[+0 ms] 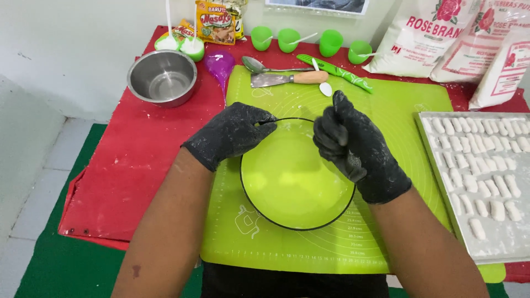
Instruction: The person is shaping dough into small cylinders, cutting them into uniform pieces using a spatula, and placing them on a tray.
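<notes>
One red cloth [138, 160] covers the table [83, 229], which stands on green flooring [61, 270] beside a pale wall [72, 44]. At the left rear sits a steel bowl [162, 77], with a purple piping bag [220, 65] just beside it. A lime-green baking mat [408, 105] lies over the middle of the cloth, and on it rests a clear glass bowl [292, 193] with a dark rim.

The left hand [232, 134], in a flour-dusted black glove, curls at the bowl's upper left rim; its fingers [264, 126] are bent nearly closed, pinching or touching the rim. The right hand [356, 146], gloved alike, hovers over the bowl's upper right edge, fingers [330, 138] curled loosely inward; whether they grip anything cannot be told.

Behind the mat lie a spoon [255, 64], a wooden-handled scraper [287, 79] and a green knife [337, 72], before four green cups [331, 42]. White flour sacks [419, 38] lean at the right rear. At the far right, a metal tray [497, 248] holds rows of small white dough pieces [475, 160].
</notes>
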